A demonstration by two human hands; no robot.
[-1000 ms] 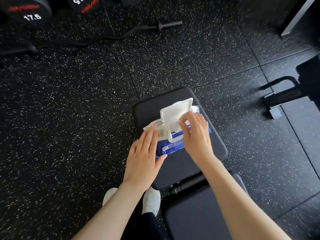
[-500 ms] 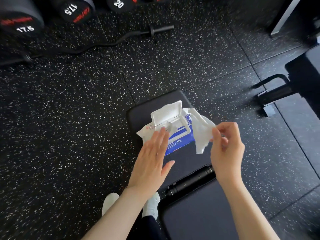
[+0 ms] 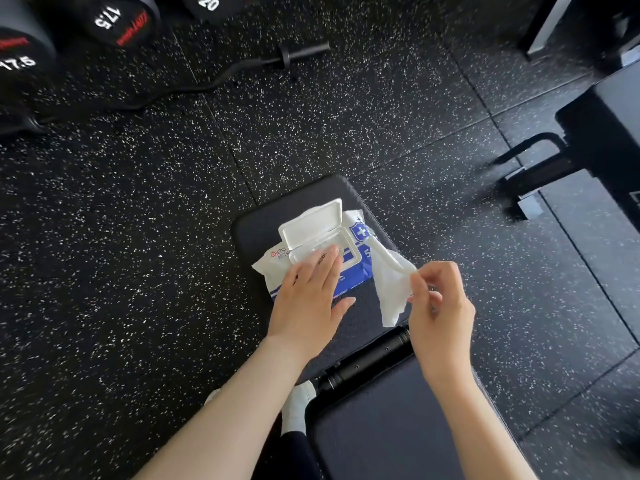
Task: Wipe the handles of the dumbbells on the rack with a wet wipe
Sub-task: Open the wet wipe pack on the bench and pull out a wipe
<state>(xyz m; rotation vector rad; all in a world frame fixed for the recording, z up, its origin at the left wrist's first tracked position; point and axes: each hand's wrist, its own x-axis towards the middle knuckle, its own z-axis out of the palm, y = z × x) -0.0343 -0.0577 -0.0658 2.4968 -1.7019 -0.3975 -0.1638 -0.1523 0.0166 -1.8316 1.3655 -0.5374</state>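
Right fingertips (image 3: 417, 276) pinched the upper edge of one wet wipe (image 3: 391, 292), thumb against forefinger, the other fingers of the right hand (image 3: 440, 306) loosely curled behind. The wipe hung crumpled just right of the pack; whether its far end was clear of the opening could not be told.

Left fingers (image 3: 325, 261) lay straight and close together, pressing flat on the wipe pack (image 3: 351, 277). The left hand (image 3: 308, 299) pinned the pack to the bench pad (image 3: 263, 223). The pack lid (image 3: 311, 223) stood open.

Progress, as judged: early. The wipe was drawn and no handle was wiped. Left to do: shut the lid perhaps, go to the rack, wipe each handle.

Count:
- Wipes out: one. Packs: one.
- Dumbbell heads (image 3: 117, 22) along the top edge: three, marked 17.5, 17.5 and 20. Handles: none in view.
- Curl bar (image 3: 242, 64) on the floor: one.
- Bench pads: two.
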